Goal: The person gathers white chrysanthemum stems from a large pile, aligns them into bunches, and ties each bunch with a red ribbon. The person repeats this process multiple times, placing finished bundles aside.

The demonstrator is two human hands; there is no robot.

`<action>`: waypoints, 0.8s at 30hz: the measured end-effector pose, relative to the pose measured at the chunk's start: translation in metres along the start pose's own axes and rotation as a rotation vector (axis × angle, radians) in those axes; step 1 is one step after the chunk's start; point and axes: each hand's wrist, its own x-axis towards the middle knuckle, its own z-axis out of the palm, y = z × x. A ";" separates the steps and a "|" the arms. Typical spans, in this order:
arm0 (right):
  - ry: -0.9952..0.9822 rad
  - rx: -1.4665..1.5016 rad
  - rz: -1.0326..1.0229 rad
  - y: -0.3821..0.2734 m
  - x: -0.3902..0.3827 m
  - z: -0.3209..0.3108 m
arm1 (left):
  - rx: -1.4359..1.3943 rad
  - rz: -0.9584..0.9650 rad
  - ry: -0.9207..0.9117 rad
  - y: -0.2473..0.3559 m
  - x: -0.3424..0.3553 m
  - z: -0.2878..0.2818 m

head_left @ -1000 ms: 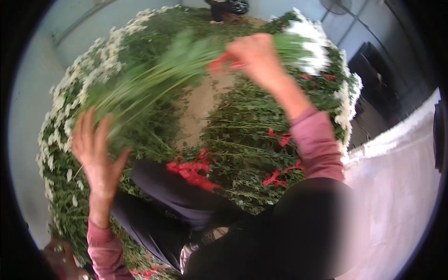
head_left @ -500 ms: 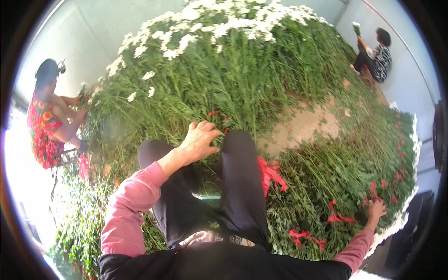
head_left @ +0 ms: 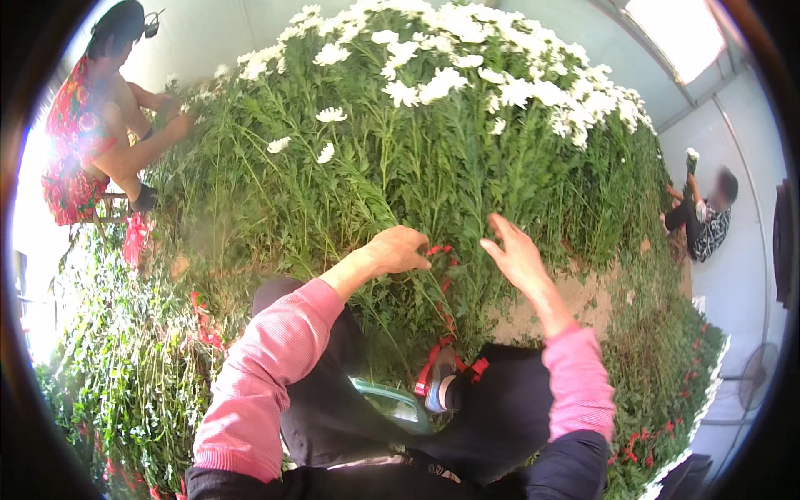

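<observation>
1. Pale, smooth wall panels (head_left: 733, 275) bend around the room, with a round wire fan (head_left: 758, 375) between three and four o'clock.
2. From eleven to one o'clock rises a dense bank of cut flowers: shaggy, many-petalled white heads (head_left: 500, 71) above slim green stems (head_left: 425, 167) with lobed, feathery leaves.
3. At the middle of the view, just below that bank, the left hand (head_left: 396, 250) bends its fingers downward among the leaves, thumb near them; whether they pinch a stem, I cannot tell.
4. At three o'clock from it, the right hand (head_left: 518, 258) has its thumb and fingers parted, tips toward the stems, with a visible gap between them.
5. Thin, crinkled red strips (head_left: 442, 249) hang between the two hands, against the foliage.
6. Grainy tan ground (head_left: 575, 304) shows at about four o'clock from the right hand.
7. Towards six o'clock lie dark, soft trousers (head_left: 508, 400), a shoe (head_left: 442, 387) and a glossy teal-rimmed object (head_left: 392, 404), partly covered.
8. Tangled, sunlit greenery (head_left: 142, 358) spreads at eight o'clock.
9. One co-worker in red floral cloth (head_left: 79, 175) sits at ten o'clock; another in a black-and-white patterned top (head_left: 708, 237) sits at three.
</observation>
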 end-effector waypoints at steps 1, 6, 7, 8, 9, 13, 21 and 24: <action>0.145 -0.021 0.015 -0.006 0.025 0.019 | -0.017 -0.024 0.015 -0.002 0.000 -0.005; 0.437 0.092 0.258 0.013 0.095 0.122 | -0.163 -0.095 0.156 -0.017 0.016 -0.024; 0.506 0.140 0.177 0.007 0.093 0.132 | -0.188 -0.141 0.187 -0.019 0.017 -0.028; 0.580 0.182 0.097 0.002 0.092 0.138 | -0.264 -0.161 0.263 -0.018 0.023 -0.030; 0.465 0.280 0.168 -0.029 0.081 0.125 | -0.340 -0.204 0.341 -0.021 0.024 -0.029; 0.507 0.530 0.034 -0.063 0.041 0.129 | -0.964 -0.224 0.536 -0.022 0.053 -0.023; 0.615 0.454 -0.127 -0.073 0.056 0.105 | -1.624 -0.391 0.841 -0.021 0.049 -0.053; 0.849 0.197 0.043 -0.051 0.103 0.121 | -1.672 -0.364 0.900 -0.041 0.051 -0.052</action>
